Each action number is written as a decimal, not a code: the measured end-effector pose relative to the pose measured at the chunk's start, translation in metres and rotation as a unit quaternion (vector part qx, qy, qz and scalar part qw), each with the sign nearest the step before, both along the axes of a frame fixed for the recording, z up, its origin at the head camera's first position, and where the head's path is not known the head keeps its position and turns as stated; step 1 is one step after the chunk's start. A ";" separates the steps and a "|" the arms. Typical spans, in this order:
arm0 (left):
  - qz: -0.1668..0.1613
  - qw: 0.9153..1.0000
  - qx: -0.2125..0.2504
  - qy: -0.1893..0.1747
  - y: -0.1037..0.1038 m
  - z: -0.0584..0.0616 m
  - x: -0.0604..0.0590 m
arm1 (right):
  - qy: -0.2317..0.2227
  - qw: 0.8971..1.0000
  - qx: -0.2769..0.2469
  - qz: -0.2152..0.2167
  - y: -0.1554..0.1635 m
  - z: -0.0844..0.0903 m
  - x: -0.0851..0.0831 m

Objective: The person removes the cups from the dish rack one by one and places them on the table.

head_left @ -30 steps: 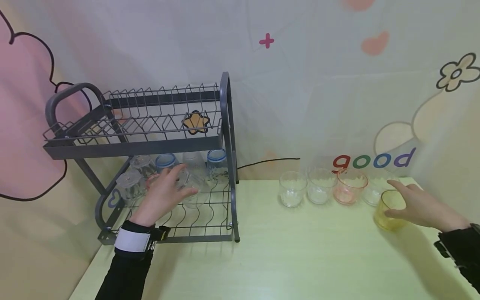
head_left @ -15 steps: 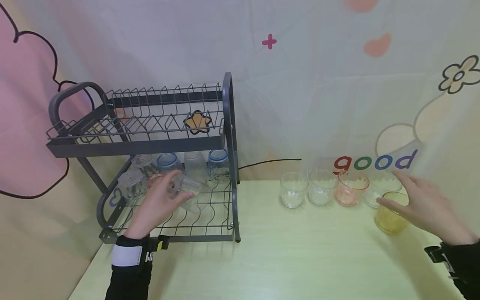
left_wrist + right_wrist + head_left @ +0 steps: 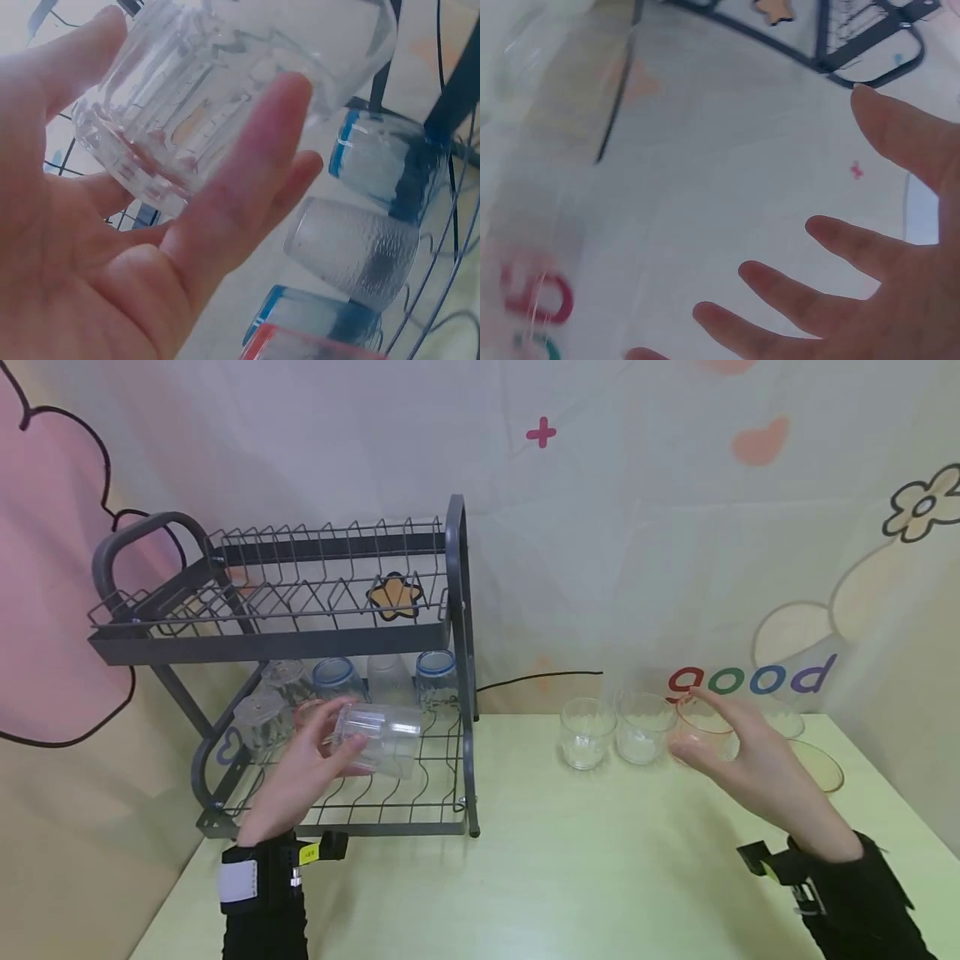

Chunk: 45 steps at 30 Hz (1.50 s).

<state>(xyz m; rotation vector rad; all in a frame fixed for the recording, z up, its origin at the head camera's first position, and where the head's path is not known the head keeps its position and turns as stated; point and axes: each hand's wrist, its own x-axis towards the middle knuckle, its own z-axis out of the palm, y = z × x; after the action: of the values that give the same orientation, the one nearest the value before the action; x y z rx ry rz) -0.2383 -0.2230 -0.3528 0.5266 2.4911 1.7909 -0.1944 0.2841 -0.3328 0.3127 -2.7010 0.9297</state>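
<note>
My left hand (image 3: 300, 777) grips a clear glass tumbler (image 3: 386, 735) by its base end, the tumbler lying on its side in the air before the rack's lower shelf. Thumb and fingers wrap around its ribbed wall in the left wrist view. Over the table at the right, my right hand (image 3: 765, 777) is spread open, thumb apart from the fingers, holding nothing. It overlaps a pink glass (image 3: 708, 723) and hides most of a yellow glass (image 3: 825, 768) and a clear glass (image 3: 786, 720). In the right wrist view, its fingers (image 3: 772, 300) are extended and separated.
A dark two-tier dish rack (image 3: 270, 647) stands left. Upside-down glasses fill its lower shelf's back and left, including a blue glass (image 3: 437, 681), a frosted glass (image 3: 390, 681) and a clear glass (image 3: 262, 718). Two clear glasses, one at the row's left end (image 3: 587, 735), stand upright on the table (image 3: 540, 860).
My right hand has moved left, away from the yellow glass, which stays on the table. My left hand has turned the clear tumbler onto its side and brought it forward from the shelf.
</note>
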 end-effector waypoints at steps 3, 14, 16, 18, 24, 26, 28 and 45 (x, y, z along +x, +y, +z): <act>-0.008 1.000 0.021 0.005 0.004 -0.001 0.001 | -0.005 0.999 -0.033 0.010 -0.019 0.009 0.000; -0.102 0.970 0.219 -0.010 0.036 -0.003 0.002 | -0.036 0.988 -0.138 0.061 -0.066 0.037 -0.003; -0.125 0.959 0.253 -0.012 0.043 -0.005 0.001 | -0.041 0.984 -0.159 0.068 -0.075 0.040 -0.002; -0.143 0.951 0.274 -0.011 0.051 -0.006 -0.001 | -0.046 0.980 -0.178 0.079 -0.083 0.042 0.000; -0.170 0.939 0.297 -0.019 0.078 -0.009 -0.007 | -0.087 0.952 -0.255 0.143 -0.098 0.043 0.000; -0.172 0.939 0.298 -0.025 0.089 -0.010 -0.008 | -0.105 0.942 -0.273 0.166 -0.102 0.042 -0.001; -0.173 0.939 0.296 -0.032 0.098 -0.011 -0.008 | -0.116 0.932 -0.288 0.185 -0.105 0.041 -0.001; -0.189 0.944 0.269 -0.040 0.136 -0.011 -0.008 | -0.137 0.917 -0.313 0.206 -0.137 0.029 -0.009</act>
<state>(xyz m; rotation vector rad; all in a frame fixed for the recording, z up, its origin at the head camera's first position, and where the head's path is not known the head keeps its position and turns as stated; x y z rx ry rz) -0.2461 -0.0870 -0.3642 0.8574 1.6696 2.2413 -0.2035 0.1468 -0.3040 0.6589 -2.4126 2.0216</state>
